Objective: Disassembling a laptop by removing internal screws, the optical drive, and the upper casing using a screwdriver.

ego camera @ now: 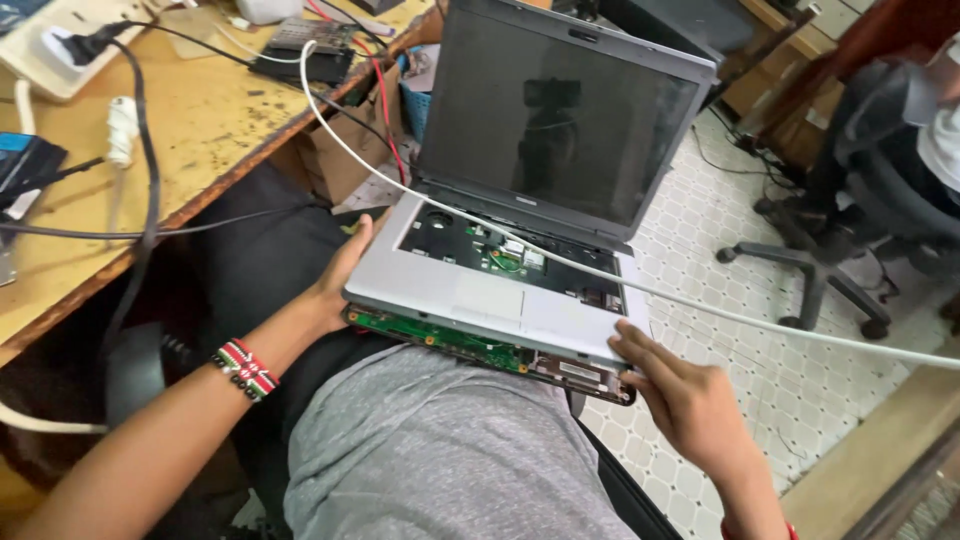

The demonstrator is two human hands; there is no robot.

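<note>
1. The laptop (520, 230) rests on the person's lap, lid open and dark screen tilted back; its keyboard is out, baring green circuit board in the well, and its silver palm rest sits lifted off the base, so more green board shows along the near edge.
2. The left hand (345, 275) presses flat against the laptop's left edge, thumb up along the side, fingers hidden beneath; whether the grip is closed I cannot tell; a beaded wristband (245, 368) circles the wrist.
3. The right hand (685, 395) lies on the near right corner of the palm rest, fingers spread and flat on top, the grip open, pressing rather than clasping.
4. A white cable (700, 308) runs from the worktop (200, 130) across the laptop's hinge area and off to the right, passing just above the right hand.
5. The worktop's edge slants close along the left, just beside the laptop's rear left corner, crowded with black cables and a power strip (60, 45); tiled floor (720, 250) lies open to the right, with an office chair (850, 230) well apart.
</note>
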